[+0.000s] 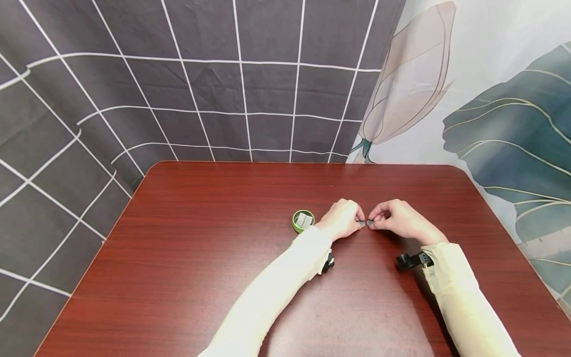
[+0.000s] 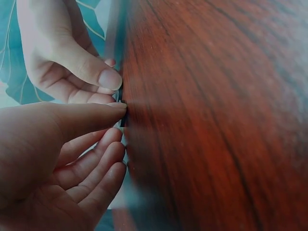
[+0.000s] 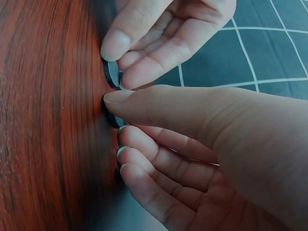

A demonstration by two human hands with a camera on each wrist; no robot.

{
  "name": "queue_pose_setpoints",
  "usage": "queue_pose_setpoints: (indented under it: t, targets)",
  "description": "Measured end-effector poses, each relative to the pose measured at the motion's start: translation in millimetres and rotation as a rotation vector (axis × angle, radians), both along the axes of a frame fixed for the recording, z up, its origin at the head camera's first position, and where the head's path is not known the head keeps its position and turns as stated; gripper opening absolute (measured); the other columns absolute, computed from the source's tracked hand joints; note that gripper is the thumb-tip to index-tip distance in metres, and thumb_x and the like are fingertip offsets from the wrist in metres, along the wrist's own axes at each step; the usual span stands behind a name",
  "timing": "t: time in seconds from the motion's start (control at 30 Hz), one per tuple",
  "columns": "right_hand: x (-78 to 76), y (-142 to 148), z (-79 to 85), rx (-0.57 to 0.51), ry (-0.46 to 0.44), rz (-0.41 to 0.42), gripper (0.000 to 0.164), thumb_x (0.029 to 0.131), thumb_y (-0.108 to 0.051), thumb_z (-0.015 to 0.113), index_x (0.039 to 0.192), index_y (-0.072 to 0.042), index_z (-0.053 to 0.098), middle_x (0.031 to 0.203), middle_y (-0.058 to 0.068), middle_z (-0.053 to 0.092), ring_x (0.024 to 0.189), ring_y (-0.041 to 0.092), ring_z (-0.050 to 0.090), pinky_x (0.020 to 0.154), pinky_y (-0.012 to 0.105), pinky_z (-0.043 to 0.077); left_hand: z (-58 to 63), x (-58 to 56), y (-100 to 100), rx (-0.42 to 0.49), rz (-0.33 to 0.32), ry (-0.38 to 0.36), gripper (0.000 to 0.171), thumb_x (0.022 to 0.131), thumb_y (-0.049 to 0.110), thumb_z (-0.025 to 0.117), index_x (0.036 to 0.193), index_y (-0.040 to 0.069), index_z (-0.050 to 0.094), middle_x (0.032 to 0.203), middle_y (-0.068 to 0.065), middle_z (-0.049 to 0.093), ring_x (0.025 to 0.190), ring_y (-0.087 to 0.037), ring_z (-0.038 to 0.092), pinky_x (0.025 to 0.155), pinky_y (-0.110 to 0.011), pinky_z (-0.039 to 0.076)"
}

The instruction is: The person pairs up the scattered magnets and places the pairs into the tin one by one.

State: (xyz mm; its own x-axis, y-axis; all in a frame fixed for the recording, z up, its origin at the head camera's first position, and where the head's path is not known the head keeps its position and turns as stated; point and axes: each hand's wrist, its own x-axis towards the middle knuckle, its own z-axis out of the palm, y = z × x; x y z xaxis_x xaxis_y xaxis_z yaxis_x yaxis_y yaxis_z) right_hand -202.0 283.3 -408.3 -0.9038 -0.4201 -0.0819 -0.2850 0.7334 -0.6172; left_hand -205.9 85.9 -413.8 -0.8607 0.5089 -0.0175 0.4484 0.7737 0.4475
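Pinching the left piece [image 3: 113, 72] and the right piece [image 3: 116, 121], the left hand [image 1: 341, 219] and the right hand [image 1: 403, 218] nearly meet at the red-brown table [image 1: 200, 248]. Each thumb and its fingers clamp one small dark piece, and the two sit just beside each other. To do this well, both hands should probably go slowly and line up the edges (mind the fingertips!). The right wrist view shows flat, roundish pieces; the head view shows little grey dots. Only the head view has the green tin [image 1: 297, 228] with pale blocks [image 1: 305, 220] inside. Whether the pieces touch, I can't quite tell.
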Motion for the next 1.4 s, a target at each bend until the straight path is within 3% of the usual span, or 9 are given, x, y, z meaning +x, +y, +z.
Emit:
queue_pose_setpoints:
  t: [0.67,1.0,1.4]
  targets:
    - [1.7,-3,1.4,-0.04,-0.001,0.018,0.017,0.082,-0.011,0.086,0.095,-0.005,0.076,0.076,-0.004,0.067,0.07,0.013,0.062,0.064,0.022,0.049,4.2,-1.2,-5,0.069,-0.018,-0.008,0.018,0.086,0.019,0.082,0.103,0.02,0.079,0.088,0.014,0.069,0.083,0.001,0.06,0.075,-0.012,0.044]
    - [3.1,-2,3.7,-0.033,0.028,0.007,0.018,0.084,-0.006,0.081,0.1,-0.002,0.075,0.083,-0.002,0.071,0.074,0.015,0.065,0.068,0.023,0.051,27.4,-5.2,-17,0.16,0.029,0.069,0.036,0.095,0.036,0.073,0.124,0.016,0.07,0.116,0.003,0.071,0.108,-0.012,0.062,0.089,-0.02,0.045]
    - [1.8,-7,5.3,-0.038,0.059,-0.016,0.017,0.086,-0.01,0.081,0.1,-0.003,0.076,0.085,-0.001,0.073,0.078,0.016,0.068,0.072,0.024,0.053,54.6,-5.6,-44,0.333,0.04,0.109,0.042,0.095,0.037,0.072,0.13,0.014,0.067,0.12,0.001,0.069,0.116,-0.015,0.06,0.096,-0.022,0.043]
